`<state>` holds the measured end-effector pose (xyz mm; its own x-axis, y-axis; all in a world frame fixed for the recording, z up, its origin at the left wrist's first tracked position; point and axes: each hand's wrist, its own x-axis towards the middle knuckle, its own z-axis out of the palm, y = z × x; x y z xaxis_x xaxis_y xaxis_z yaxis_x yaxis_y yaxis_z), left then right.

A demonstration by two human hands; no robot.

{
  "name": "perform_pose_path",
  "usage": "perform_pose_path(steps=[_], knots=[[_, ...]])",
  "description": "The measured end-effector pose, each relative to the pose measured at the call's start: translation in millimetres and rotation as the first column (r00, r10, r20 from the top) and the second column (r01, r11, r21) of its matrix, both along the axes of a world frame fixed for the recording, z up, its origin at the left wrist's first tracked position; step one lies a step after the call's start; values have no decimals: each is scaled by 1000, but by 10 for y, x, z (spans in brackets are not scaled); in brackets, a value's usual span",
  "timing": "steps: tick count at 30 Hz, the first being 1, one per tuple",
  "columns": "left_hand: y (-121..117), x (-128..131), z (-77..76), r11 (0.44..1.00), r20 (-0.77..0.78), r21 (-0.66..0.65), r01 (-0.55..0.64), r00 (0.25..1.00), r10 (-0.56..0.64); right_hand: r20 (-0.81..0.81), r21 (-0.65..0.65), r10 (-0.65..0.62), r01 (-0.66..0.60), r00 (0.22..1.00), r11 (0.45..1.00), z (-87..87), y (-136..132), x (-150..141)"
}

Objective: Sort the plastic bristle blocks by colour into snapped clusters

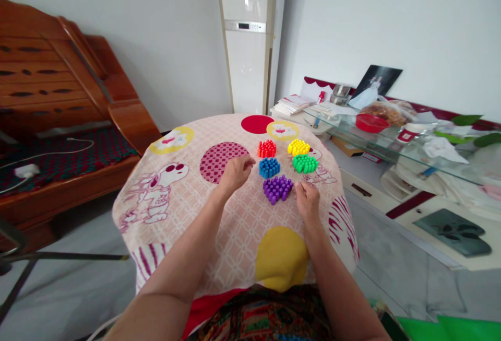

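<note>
Several small upright pegs with rounded heads stand grouped by colour on the cloth-covered table point(235, 242). The purple pegs point(277, 188) are nearest me, with the blue pegs point(269, 167) just behind them. Farther back are the red pegs point(266, 148), and to the right the yellow pegs point(298, 147) and green pegs point(305, 163). My left hand point(236, 171) is left of the blue group, fingertips pinched together. Close by the right side of the purple group, my right hand point(307, 198) also has its fingers closed. What either hand pinches, if anything, is too small to tell.
A glass-topped cabinet point(391, 148) on the right bears papers, a red bowl point(371, 123), a paper cup point(407, 132) and a photo. A wooden bench point(129, 114) stands at the left. Behind the table rises a tall white appliance point(248, 64).
</note>
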<state>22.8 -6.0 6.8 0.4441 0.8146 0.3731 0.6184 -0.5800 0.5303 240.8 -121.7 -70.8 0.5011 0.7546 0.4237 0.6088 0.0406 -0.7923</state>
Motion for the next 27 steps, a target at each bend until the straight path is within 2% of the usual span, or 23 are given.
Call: perform_pose_path(steps=[4, 8, 10, 13, 16, 19, 22, 24, 27], knots=[[56, -25, -13, 1000, 58, -3, 7, 998, -7, -10, 20, -1, 2, 1000, 1000, -15, 10, -9], [117, 56, -77, 998, 92, -67, 7, 996, -1, -15, 29, -8, 8, 1000, 1000, -21, 9, -35], [118, 100, -76, 999, 115, -48, -10, 993, 16, -24, 23, -20, 20, 1000, 1000, -20, -17, -60], [-1, 178, -53, 999, 182, 25, 34, 983, -38, -29, 12, -61, 61, 998, 998, 6, -63, -48], [-254, 300, -79, 981, 168, 112, 161, 969, -179, 25, 61, -163, 161, 986, 985, 99, -14, 144], [-513, 469, -189, 943, 26, 159, 291, 954, -299, 137, 136, -288, 270, 948, 953, 255, 213, 530], [-662, 628, -317, 907, -166, 170, 386, 918, -360, 253, 28, -354, 359, 900, 933, 387, 556, 908], [-674, 683, -366, 905, -252, 159, 395, 902, -350, 280, -95, -317, 355, 906, 930, 419, 777, 1031], [-549, 627, -366, 939, -273, 150, 309, 926, -261, 267, -214, -175, 235, 948, 948, 381, 1031, 956]])
